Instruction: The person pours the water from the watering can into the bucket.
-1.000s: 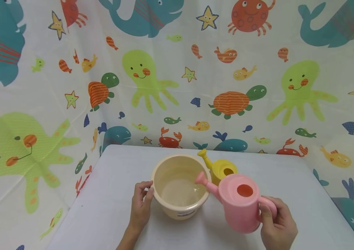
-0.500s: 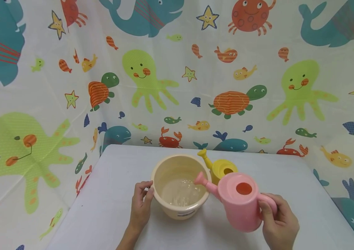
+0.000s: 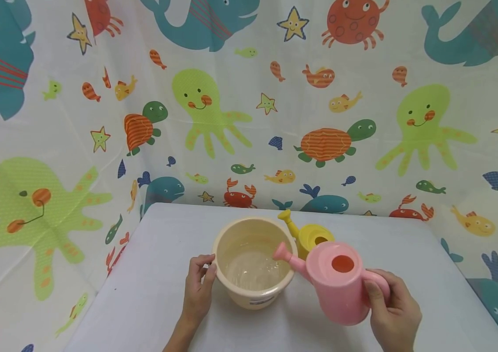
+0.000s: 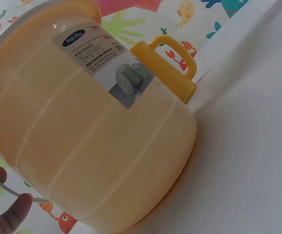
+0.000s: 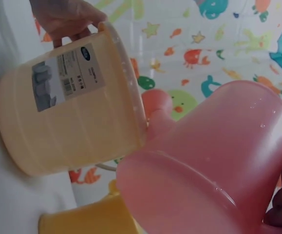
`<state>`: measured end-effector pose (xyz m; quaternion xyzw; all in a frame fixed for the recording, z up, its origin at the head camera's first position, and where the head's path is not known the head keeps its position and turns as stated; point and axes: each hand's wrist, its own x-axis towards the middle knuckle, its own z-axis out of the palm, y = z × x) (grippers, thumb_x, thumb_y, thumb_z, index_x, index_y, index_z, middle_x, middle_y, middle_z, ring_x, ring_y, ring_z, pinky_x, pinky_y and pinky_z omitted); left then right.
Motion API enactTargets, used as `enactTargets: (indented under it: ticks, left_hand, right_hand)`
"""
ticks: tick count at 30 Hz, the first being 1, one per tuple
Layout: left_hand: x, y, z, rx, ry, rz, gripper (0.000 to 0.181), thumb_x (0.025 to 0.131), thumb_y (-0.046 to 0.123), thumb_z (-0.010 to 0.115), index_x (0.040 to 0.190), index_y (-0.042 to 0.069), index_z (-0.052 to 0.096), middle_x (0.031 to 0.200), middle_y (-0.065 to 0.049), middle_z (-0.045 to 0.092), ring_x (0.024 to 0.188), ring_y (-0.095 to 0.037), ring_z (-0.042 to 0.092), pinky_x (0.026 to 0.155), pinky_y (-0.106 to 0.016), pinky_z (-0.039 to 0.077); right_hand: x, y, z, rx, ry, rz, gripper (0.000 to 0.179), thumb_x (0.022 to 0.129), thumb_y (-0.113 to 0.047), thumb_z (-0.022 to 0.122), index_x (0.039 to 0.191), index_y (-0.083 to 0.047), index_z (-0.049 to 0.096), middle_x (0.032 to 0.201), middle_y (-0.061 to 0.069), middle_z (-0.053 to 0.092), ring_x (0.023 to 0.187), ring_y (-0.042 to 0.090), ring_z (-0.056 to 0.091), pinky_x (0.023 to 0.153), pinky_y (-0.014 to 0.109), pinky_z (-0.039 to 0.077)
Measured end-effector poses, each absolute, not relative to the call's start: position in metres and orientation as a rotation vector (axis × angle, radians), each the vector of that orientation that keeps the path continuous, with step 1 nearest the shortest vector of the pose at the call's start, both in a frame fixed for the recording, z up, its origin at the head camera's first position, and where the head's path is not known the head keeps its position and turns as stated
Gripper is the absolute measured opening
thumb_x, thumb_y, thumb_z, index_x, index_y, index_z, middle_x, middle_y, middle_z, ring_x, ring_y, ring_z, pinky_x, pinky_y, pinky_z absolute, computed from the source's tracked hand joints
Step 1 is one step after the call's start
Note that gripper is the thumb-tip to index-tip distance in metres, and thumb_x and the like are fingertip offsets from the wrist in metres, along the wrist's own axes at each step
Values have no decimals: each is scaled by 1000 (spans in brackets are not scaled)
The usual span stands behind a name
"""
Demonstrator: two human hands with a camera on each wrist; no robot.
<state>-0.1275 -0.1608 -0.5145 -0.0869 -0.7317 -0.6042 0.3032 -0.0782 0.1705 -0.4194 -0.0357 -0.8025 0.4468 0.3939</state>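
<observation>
A cream plastic bucket (image 3: 236,244) stands upright on the table with rippling water (image 3: 250,274) inside. My left hand (image 3: 198,288) is at its left rim, and in the left wrist view finger and thumb pinch the thin bail handle (image 4: 10,192). By its handle, my right hand (image 3: 395,308) grips a pink watering can (image 3: 341,296), tipped slightly left. The can's spout head (image 3: 282,251) overlaps the bucket's right rim in the head view. Water droplets (image 5: 263,125) cling to the can's side in the right wrist view.
Behind the pink can, a yellow watering can (image 3: 312,237) stands close to the bucket's right side. White cloth covers the table (image 3: 156,244). A curtain (image 3: 270,122) printed with sea animals hangs around the back and sides.
Water in the bucket was calmer a second ago, splashed up half a second ago, and now ripples lower. My right hand and the pink can have risen slightly. The left hand has stayed put.
</observation>
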Motion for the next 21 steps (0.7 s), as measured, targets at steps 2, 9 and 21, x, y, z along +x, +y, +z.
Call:
enactTargets:
  ticks: [2, 9, 21]
  left_hand:
    - [-127, -161, -513, -227, -1942, -1610, 23, 94, -6, 51, 116, 0, 56, 111, -10, 58, 105, 1, 53, 80, -15, 44]
    - [-127, -161, -513, -224, -1956, -1610, 21, 96, -4, 51, 116, 1, 55, 112, -13, 60, 106, 1, 53, 81, -14, 44]
    - [-127, -161, -514, -216, -1953, -1612, 21, 96, -4, 51, 116, 0, 55, 110, -7, 59, 105, 0, 53, 80, -15, 43]
  right_hand:
    - [-79, 171, -420, -85, -2035, 1137, 24, 86, 8, 69, 109, 3, 68, 100, -33, 61, 77, -12, 60, 77, 4, 47]
    - [-83, 175, -422, -33, -2024, 1169, 25, 86, 11, 68, 110, 4, 68, 99, -26, 64, 75, -6, 59, 77, 5, 48]
    - [-82, 176, -414, 3, -2069, 1179, 23, 87, 8, 68, 110, 5, 68, 97, -23, 63, 76, -1, 60, 77, 8, 51]
